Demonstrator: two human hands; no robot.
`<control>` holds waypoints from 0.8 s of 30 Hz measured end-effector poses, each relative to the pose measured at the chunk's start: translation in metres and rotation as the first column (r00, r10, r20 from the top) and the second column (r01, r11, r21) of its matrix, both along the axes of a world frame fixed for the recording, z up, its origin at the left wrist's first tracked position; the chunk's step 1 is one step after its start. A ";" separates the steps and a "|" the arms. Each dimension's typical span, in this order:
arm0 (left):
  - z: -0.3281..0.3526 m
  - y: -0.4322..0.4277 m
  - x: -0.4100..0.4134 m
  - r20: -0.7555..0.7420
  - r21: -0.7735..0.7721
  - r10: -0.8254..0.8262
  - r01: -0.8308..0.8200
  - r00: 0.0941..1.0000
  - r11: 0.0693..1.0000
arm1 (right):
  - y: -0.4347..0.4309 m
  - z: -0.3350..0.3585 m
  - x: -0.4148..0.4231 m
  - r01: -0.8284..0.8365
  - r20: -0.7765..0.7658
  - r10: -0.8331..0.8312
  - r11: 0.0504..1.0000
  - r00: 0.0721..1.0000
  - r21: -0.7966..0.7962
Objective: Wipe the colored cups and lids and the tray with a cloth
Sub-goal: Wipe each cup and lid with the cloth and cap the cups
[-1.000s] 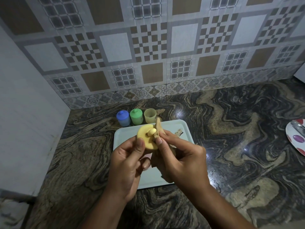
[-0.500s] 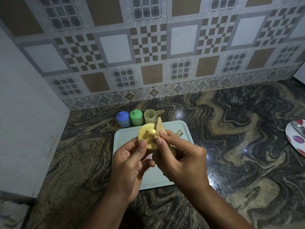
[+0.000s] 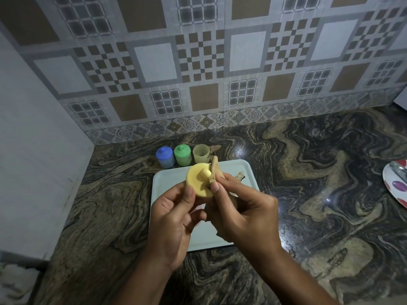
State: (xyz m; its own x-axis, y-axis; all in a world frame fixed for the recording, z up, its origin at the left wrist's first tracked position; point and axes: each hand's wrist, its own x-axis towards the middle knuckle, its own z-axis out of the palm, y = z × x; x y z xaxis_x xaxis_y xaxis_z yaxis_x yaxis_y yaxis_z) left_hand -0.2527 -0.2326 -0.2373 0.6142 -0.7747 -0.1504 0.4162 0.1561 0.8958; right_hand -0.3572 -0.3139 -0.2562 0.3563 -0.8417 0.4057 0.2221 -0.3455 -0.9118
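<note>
While the yellow lid [image 3: 198,183] has stayed lifted above the tray [image 3: 240,172] over the last second, the cloth [image 3: 214,170] has crept from the knob's far side to wrap its right flank, so the wiping looks to have moved from the flat disc to the stem. That suggests this lid is nearly done; the open yellow cup [image 3: 200,153] waits at 12 o'clock from the tray, with the green cup [image 3: 182,155] and blue cup [image 3: 165,157] at 11 o'clock, both capped.

The left hand [image 3: 174,214] pinches the lid's lower rim, thumb on top, fingers curled behind. The right hand [image 3: 244,208] comes in from 4 o'clock, thumb and forefinger clamped on the cloth against the knob, remaining fingers folded under.
</note>
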 end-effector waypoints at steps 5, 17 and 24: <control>0.000 -0.003 0.003 -0.085 -0.008 0.055 -0.056 0.995 0.998 | 0.000 -0.008 0.000 -0.018 -0.053 0.020 0.999 0.998 0.031; 0.001 -0.003 0.001 -0.063 0.019 0.045 -0.044 0.997 0.999 | -0.001 0.001 -0.001 -0.007 -0.075 0.010 0.999 0.997 0.042; -0.004 0.001 0.000 0.028 0.014 -0.026 0.026 0.999 1.000 | 0.002 -0.001 -0.002 -0.028 -0.115 0.024 0.999 0.993 -0.029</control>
State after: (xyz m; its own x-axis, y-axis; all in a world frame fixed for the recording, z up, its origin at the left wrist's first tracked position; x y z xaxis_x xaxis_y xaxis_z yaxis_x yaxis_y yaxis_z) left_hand -0.2531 -0.2311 -0.2417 0.5979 -0.7885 -0.1442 0.3946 0.1330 0.9092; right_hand -0.3597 -0.3124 -0.2573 0.4233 -0.8195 0.3863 0.1260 -0.3690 -0.9208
